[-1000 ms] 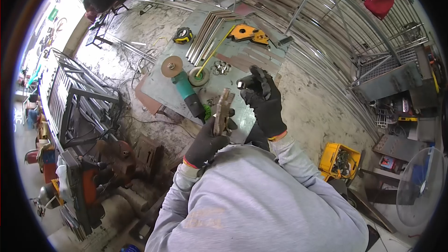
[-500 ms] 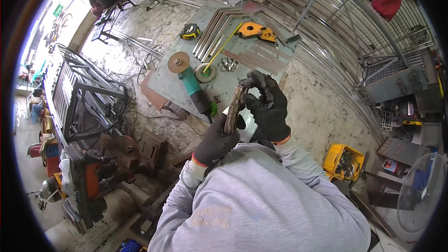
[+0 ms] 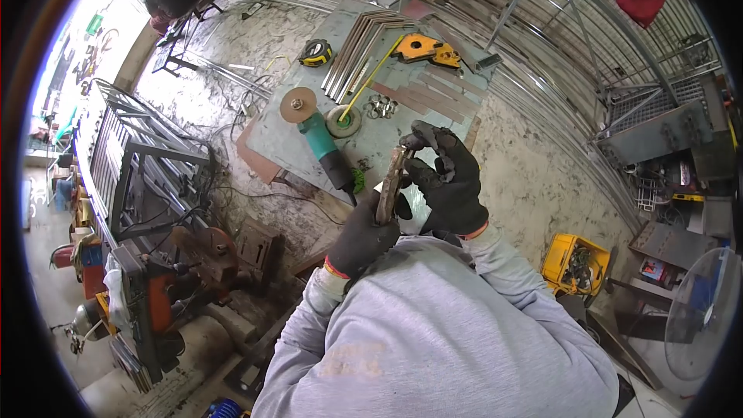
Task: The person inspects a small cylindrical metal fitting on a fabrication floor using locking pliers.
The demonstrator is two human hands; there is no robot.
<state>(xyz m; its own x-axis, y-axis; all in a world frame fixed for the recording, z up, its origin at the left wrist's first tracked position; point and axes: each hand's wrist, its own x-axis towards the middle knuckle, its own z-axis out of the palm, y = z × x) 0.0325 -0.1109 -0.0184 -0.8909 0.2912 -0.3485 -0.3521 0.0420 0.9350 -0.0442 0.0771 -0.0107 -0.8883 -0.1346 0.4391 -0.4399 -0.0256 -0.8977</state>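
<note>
Rusty clamp (image 3: 392, 184) stands upright, left hand (image 3: 364, 236) wrapped around its base, right hand (image 3: 449, 182) fingers pinching its top, above the tabletop (image 3: 402, 120).

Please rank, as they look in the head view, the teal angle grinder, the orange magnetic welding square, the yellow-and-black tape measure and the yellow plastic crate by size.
1. Teal angle grinder, the longest.
2. Yellow plastic crate and orange magnetic welding square: they look about alike, and the fisheye edge makes ranking unsure.
3. Yellow-and-black tape measure, the smallest.
</note>
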